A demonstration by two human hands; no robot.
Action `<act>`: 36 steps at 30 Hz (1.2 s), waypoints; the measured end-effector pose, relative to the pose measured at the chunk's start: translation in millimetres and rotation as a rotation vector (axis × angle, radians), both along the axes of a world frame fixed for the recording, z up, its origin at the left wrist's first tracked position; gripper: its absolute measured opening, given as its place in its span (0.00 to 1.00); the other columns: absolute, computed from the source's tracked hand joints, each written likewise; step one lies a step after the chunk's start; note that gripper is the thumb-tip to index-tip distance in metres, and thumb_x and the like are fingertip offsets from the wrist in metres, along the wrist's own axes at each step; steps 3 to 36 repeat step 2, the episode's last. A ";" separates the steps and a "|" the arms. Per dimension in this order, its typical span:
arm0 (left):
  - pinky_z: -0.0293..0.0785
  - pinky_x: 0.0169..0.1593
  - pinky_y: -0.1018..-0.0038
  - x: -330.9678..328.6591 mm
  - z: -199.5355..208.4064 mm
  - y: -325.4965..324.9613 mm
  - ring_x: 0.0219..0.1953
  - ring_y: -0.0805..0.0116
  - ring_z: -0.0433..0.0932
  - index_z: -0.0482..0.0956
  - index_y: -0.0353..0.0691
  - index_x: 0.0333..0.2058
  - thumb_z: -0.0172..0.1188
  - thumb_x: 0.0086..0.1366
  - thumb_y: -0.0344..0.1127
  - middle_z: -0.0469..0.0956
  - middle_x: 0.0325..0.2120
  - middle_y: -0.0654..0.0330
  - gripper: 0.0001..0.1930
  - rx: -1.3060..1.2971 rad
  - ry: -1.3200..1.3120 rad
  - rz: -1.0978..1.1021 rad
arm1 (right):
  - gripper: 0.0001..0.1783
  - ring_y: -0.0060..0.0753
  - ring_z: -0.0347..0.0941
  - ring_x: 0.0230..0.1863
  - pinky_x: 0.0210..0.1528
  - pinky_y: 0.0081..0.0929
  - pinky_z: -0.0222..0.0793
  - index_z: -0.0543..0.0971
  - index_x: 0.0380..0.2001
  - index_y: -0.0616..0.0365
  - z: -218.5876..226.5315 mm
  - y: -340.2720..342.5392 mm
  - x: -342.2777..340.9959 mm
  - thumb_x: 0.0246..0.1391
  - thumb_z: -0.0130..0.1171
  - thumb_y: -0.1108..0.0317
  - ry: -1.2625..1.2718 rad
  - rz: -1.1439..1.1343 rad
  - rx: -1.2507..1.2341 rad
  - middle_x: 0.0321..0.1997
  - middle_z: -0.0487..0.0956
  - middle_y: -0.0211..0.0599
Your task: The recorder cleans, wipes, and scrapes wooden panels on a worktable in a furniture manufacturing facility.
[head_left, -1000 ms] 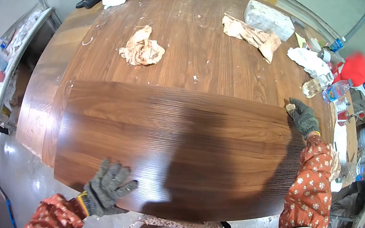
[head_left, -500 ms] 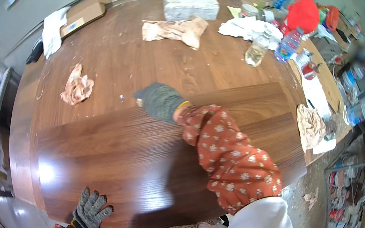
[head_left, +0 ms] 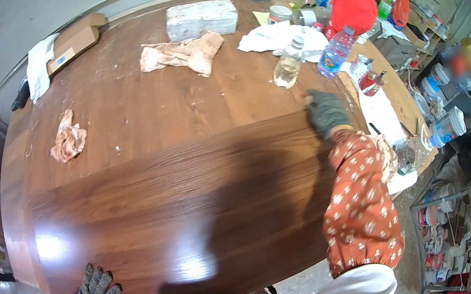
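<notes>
A glossy dark brown wooden panel (head_left: 177, 199) lies on the wood-topped table in front of me. My right hand (head_left: 327, 111), in a grey knit glove, is at the panel's far right corner, its fingers curled down toward the surface. Whatever is under its fingers is hidden. My left hand (head_left: 98, 287), gloved too, rests at the panel's near left edge with its fingers spread and nothing in it. Beyond the right hand stands a clear bottle of pale yellow liquid (head_left: 288, 65). Against the right forearm lies a crumpled beige cloth (head_left: 384, 156), partly covered by the sleeve.
A white-wrapped block (head_left: 201, 20) and a beige cloth (head_left: 183, 54) lie at the back. Another crumpled cloth (head_left: 69, 139) is on the left. A water bottle (head_left: 336, 53), a red bag (head_left: 354, 8) and a small red bottle (head_left: 371, 82) crowd the far right. Shelves (head_left: 442, 231) stand at right.
My right hand has swept right along the panel's far edge, from its middle to the far right corner. The left hand stays at the near edge. The whole view has shifted somewhat.
</notes>
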State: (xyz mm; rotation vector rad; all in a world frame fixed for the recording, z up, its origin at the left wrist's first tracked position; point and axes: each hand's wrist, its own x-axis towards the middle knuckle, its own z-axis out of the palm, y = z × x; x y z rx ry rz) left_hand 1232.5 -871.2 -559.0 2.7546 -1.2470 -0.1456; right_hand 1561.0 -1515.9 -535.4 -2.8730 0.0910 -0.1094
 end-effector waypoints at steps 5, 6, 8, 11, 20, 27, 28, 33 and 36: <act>0.48 0.63 0.31 5.0 0.2 -10.0 0.64 0.34 0.56 0.70 0.39 0.51 0.68 0.44 0.46 0.61 0.60 0.42 0.34 0.012 0.053 0.023 | 0.17 0.51 0.77 0.45 0.50 0.46 0.70 0.78 0.46 0.51 -14.3 48.0 -12.1 0.62 0.45 0.56 -0.196 0.284 -0.072 0.42 0.80 0.51; 0.48 0.63 0.31 5.0 0.2 -10.0 0.64 0.34 0.56 0.70 0.39 0.51 0.68 0.44 0.46 0.61 0.60 0.42 0.34 0.012 0.053 0.023 | 0.17 0.51 0.77 0.45 0.50 0.46 0.70 0.78 0.46 0.51 -14.3 48.0 -12.1 0.62 0.45 0.56 -0.196 0.284 -0.072 0.42 0.80 0.51; 0.48 0.63 0.31 5.0 0.2 -10.0 0.64 0.34 0.56 0.70 0.39 0.51 0.68 0.44 0.46 0.61 0.60 0.42 0.34 0.012 0.053 0.023 | 0.17 0.51 0.77 0.45 0.50 0.46 0.70 0.78 0.46 0.51 -14.3 48.0 -12.1 0.62 0.45 0.56 -0.196 0.284 -0.072 0.42 0.80 0.51; 0.48 0.63 0.31 5.0 0.2 -10.0 0.64 0.34 0.56 0.70 0.39 0.51 0.68 0.44 0.46 0.61 0.60 0.42 0.34 0.012 0.053 0.023 | 0.17 0.51 0.77 0.45 0.50 0.46 0.70 0.78 0.46 0.51 -14.3 48.0 -12.1 0.62 0.45 0.56 -0.196 0.284 -0.072 0.42 0.80 0.51; 0.48 0.63 0.31 5.0 0.2 -10.0 0.64 0.34 0.56 0.70 0.39 0.51 0.68 0.44 0.46 0.61 0.60 0.42 0.34 0.012 0.053 0.023 | 0.17 0.51 0.77 0.45 0.50 0.46 0.70 0.78 0.46 0.51 -14.3 48.0 -12.1 0.62 0.45 0.56 -0.196 0.284 -0.072 0.42 0.80 0.51; 0.48 0.63 0.31 5.0 0.2 -10.0 0.64 0.34 0.56 0.70 0.39 0.51 0.68 0.44 0.46 0.61 0.60 0.42 0.34 0.012 0.053 0.023 | 0.17 0.51 0.77 0.45 0.50 0.46 0.70 0.78 0.46 0.51 -14.3 48.0 -12.1 0.62 0.45 0.56 -0.196 0.284 -0.072 0.42 0.80 0.51; 0.48 0.63 0.31 5.0 0.2 -10.0 0.64 0.34 0.56 0.70 0.39 0.51 0.68 0.44 0.46 0.61 0.60 0.42 0.34 0.012 0.053 0.023 | 0.17 0.51 0.77 0.45 0.50 0.46 0.70 0.78 0.46 0.51 -14.3 48.0 -12.1 0.62 0.45 0.56 -0.196 0.284 -0.072 0.42 0.80 0.51; 0.48 0.63 0.31 5.0 0.2 -10.0 0.64 0.34 0.56 0.70 0.39 0.51 0.68 0.44 0.46 0.61 0.60 0.42 0.34 0.012 0.053 0.023 | 0.17 0.51 0.77 0.45 0.50 0.46 0.70 0.78 0.46 0.51 -14.3 48.0 -12.1 0.62 0.45 0.56 -0.196 0.284 -0.072 0.42 0.80 0.51; 0.48 0.63 0.31 5.0 0.2 -10.0 0.64 0.34 0.56 0.70 0.39 0.51 0.68 0.44 0.46 0.61 0.60 0.42 0.34 0.012 0.053 0.023 | 0.17 0.51 0.77 0.45 0.50 0.46 0.70 0.78 0.46 0.51 -14.3 48.0 -12.1 0.62 0.45 0.56 -0.196 0.284 -0.072 0.42 0.80 0.51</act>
